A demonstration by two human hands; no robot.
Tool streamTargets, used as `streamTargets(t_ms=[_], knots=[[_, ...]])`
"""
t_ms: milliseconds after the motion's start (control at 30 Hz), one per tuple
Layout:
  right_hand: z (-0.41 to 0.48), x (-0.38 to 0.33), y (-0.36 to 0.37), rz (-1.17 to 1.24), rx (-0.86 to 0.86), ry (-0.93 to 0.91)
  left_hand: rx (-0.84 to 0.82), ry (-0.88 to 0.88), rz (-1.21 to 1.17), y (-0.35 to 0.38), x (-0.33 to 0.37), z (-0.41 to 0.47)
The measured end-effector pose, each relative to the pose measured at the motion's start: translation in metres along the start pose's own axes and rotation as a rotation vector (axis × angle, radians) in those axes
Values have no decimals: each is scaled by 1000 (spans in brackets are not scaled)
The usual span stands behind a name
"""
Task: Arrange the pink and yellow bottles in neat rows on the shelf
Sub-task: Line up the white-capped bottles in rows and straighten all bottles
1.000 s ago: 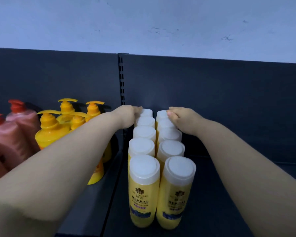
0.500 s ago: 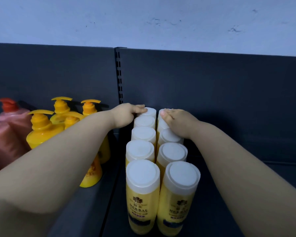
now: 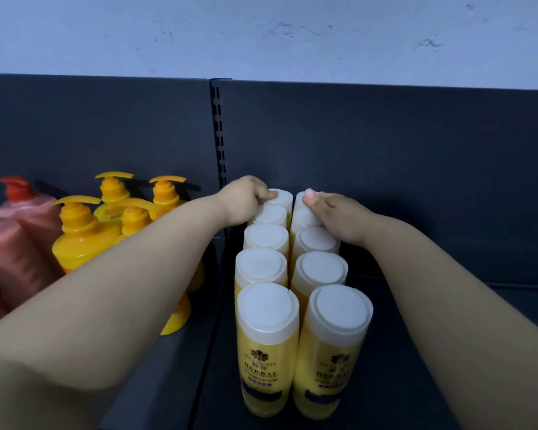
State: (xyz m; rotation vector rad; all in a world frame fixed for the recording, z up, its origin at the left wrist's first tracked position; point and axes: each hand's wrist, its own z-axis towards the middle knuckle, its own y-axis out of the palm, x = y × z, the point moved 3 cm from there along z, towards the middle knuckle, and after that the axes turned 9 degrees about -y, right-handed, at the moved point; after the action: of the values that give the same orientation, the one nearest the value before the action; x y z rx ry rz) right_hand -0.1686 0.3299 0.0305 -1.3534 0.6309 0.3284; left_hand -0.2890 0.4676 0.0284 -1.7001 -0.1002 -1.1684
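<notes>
Reaching deep with both arms, left hand and right hand curled round rearmost yellow bottles, thumbs on top.

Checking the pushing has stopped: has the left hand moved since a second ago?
No. The left hand still holds the rear left bottle, just right of the slotted upright, as before.

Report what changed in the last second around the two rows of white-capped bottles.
Little. The left hand edged slightly right, its fingers now on the rear left cap. The right hand stays on the rear caps of the right row. Both rows of white-capped bottles and the pump bottles stayed put.
</notes>
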Motion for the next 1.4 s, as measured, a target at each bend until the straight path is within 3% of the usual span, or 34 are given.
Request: streamTargets(t_ms=[167, 367, 467, 567, 800, 967, 1233, 1400], knots=[[-4, -4, 2, 26, -28, -18, -34, -9, -313, 2, -3, -8], [-14, 8, 6, 145, 49, -25, 65, -2, -220, 4, -8, -20], [-23, 16, 9, 193, 74, 2, 223, -82, 85, -3, -10, -23], [-31, 19, 9, 207, 70, 4, 157, -194, 263, -1, -11, -25], [-36, 16, 12, 186, 88, 1, 227, -171, 203, 1, -4, -24], [-40, 10, 10, 159, 69, 17, 185, -163, 166, -3, -11, -30], [-73, -46, -7, -15, -4, -49, 221, 59, 390, -14, 11, -80], [-120, -61, 3, -9, 43, -75, 179, 240, 373, -11, 16, -146]])
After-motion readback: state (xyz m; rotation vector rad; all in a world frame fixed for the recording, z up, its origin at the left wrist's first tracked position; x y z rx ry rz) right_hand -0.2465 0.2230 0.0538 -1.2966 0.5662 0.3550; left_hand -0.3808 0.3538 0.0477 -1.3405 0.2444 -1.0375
